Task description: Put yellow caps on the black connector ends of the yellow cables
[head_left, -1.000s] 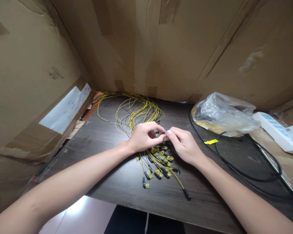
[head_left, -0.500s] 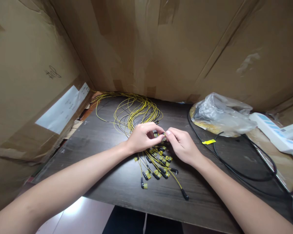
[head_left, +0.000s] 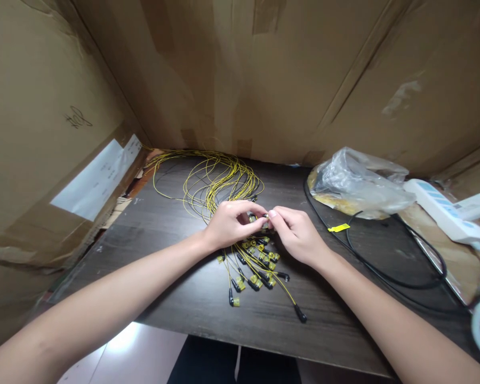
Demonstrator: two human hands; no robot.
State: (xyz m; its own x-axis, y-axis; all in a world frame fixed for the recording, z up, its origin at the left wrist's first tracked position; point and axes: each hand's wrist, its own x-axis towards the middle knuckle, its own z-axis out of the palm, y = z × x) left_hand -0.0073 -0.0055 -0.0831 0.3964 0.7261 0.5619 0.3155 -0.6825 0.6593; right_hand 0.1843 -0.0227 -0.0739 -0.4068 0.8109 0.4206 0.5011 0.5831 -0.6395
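Both hands meet over the dark wood-grain worktop. Left hand: thumb and forefinger clamped on a small black-and-yellow connector piece, rest of the hand arched. Right hand: thumb and forefinger pinched at its other side, fingers curled. Exact contact hidden; can't tell which part each grip has.

Piece sits just above a cluster of black elbow connectors with translucent yellow caps, fanned out toward the worktop's near edge. Thin yellow cables loop behind the left hand. One black connector lies apart, nearest the edge, no yellow cap visible.

Handling, as judged: looks like fine fingertip work. Best to steady the piece with the left, make small, straight moves with the right, keep both pinches light and near the joint. Avoid twisting or pulling on the thin cable; keep neighbouring wires from snagging. Low height helps if it slips.

Off right: crumpled clear plastic bag, white power strip, yellow-tagged black cord.
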